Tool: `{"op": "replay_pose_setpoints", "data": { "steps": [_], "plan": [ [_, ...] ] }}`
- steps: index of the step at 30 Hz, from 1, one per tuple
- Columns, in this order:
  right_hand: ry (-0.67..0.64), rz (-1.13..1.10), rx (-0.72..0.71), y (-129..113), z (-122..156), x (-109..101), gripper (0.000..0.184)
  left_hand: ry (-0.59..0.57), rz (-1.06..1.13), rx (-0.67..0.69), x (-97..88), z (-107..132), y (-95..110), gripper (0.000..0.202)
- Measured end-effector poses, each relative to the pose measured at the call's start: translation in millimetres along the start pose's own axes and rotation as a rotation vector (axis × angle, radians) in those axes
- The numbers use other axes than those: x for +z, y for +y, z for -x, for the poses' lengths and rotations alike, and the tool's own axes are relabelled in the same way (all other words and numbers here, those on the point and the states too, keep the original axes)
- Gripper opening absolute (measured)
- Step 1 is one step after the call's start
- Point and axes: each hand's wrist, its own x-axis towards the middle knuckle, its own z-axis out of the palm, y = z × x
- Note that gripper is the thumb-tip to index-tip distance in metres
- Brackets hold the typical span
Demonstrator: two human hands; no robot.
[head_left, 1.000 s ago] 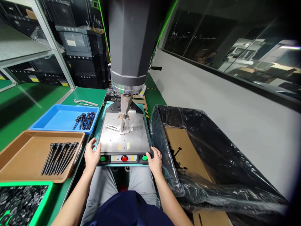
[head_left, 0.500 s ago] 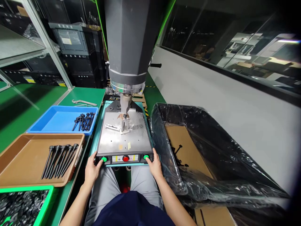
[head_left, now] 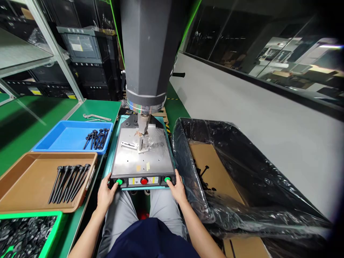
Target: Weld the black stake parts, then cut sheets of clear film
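A grey press machine stands over a steel plate, its horn down on a small black part in the fixture. My left hand rests at the machine's front left corner, thumb on the left green button, fingers curled under the panel. My right hand grips the front right corner, thumb on the right green button. A red button sits between them.
A blue tray with black pins and a brown tray with longer black pins lie to the left. A green bin of black parts is at bottom left. A plastic-lined cardboard box stands to the right.
Both hands slid from the plate's sides to the front corners, thumbs onto the green buttons. The horn has come down onto the part in the fixture.
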Motion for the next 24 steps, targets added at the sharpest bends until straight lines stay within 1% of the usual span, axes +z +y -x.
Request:
{"op": "replay_pose_setpoints", "data": {
  "steps": [3,6,8,10,12,16,19,20,22,24],
  "plan": [
    [0.001,-0.003,0.008,-0.7,0.8,-0.1,0.08,0.005,0.0,-0.006,-1.2,0.3,2.3,0.064],
    [-0.002,0.0,0.011,-2.0,1.3,-0.9,0.079,0.04,0.029,-0.027,-4.6,-1.2,12.1,0.057],
    [-0.007,0.002,0.013,-2.8,1.4,-1.9,0.079,0.115,0.025,-0.002,-8.3,-4.0,26.2,0.052],
    [-0.011,0.0,0.017,-3.3,1.5,-2.8,0.08,0.185,0.018,0.064,-12.0,-9.5,47.0,0.047],
    [-0.012,-0.007,0.018,-3.5,1.6,-3.2,0.081,0.199,0.065,0.12,-14.0,-18.6,72.4,0.043],
    [-0.009,-0.04,0.03,-1.8,0.6,-3.2,0.08,0.1,0.265,0.139,-9.3,-48.7,122.6,0.042],
    [-0.023,-0.091,0.081,-0.8,-1.5,-4.7,0.082,0.017,0.343,0.177,0.1,-79.8,150.2,0.045],
    [-0.007,-0.109,0.098,-1.9,-2.1,-5.8,0.08,0.001,0.349,0.188,3.8,-91.0,157.3,0.047],
    [0.067,-0.13,0.103,-7.8,-2.9,-8.5,0.072,-0.019,0.348,0.19,11.5,-113.0,168.8,0.052],
    [0.164,-0.135,0.06,-19.0,-2.7,-11.2,0.062,-0.042,0.366,0.17,19.0,-132.0,177.7,0.057]
  ]
}}
